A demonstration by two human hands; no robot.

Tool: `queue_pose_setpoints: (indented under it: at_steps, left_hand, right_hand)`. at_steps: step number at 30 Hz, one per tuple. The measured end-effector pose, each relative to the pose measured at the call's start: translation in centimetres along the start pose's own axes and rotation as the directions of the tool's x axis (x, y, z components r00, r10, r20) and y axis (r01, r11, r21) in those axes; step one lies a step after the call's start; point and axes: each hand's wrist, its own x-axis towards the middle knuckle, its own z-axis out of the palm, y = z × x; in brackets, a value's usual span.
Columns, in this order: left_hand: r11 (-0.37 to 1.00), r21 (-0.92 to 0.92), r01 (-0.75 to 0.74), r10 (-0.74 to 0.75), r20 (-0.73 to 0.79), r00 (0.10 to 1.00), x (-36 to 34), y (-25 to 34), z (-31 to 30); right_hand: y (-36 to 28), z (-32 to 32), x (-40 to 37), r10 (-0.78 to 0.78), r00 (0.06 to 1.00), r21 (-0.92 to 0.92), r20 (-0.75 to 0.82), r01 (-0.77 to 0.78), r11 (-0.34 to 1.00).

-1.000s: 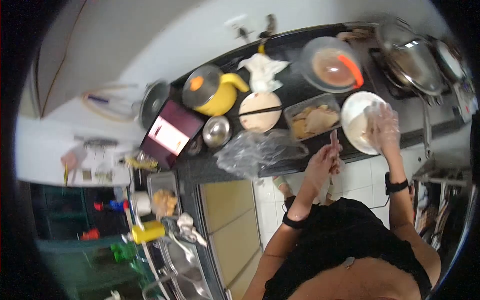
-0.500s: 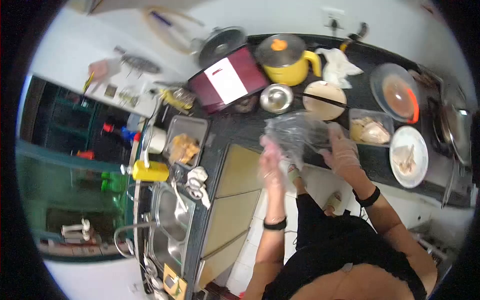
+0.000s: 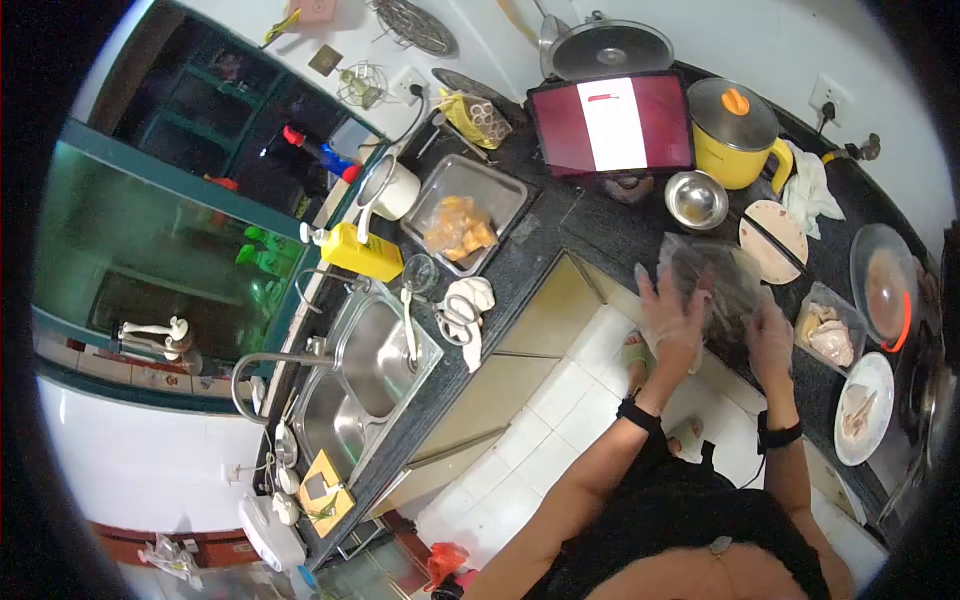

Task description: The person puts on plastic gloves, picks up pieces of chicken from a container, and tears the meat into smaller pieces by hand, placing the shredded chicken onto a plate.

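A crumpled clear plastic bag is stretched between my hands above the counter's front edge. My left hand, in a transparent glove, grips its left side, with fingers partly extended along the plastic. On the other side my right hand, also gloved, is closed on the bag; its fingertips are partly hidden by the film. Just beyond the bag are a small metal bowl and a round plate with dark chopsticks across it. Close to my right hand stands a clear container of pale meat.
A white plate with meat scraps and a covered bowl stand at right. Behind are a yellow pot and a maroon box. To the left lie a metal tray, scissors and the sink.
The view has swung left, so the counter appears farther right. Both hands still hold the bag and have come closer together, with the bag lying more between them.
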Motion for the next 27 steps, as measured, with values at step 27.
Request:
queue_pose_setpoints:
  at_steps: [27]
  left_hand:
    - [0.996, -0.045, -0.071, 0.040, -0.486, 0.873, 15.0, -11.8, -8.4]
  right_hand:
    - [2.1, -8.2, -6.9, 0.264, 0.900, 0.210, -0.348, -0.199, 0.957]
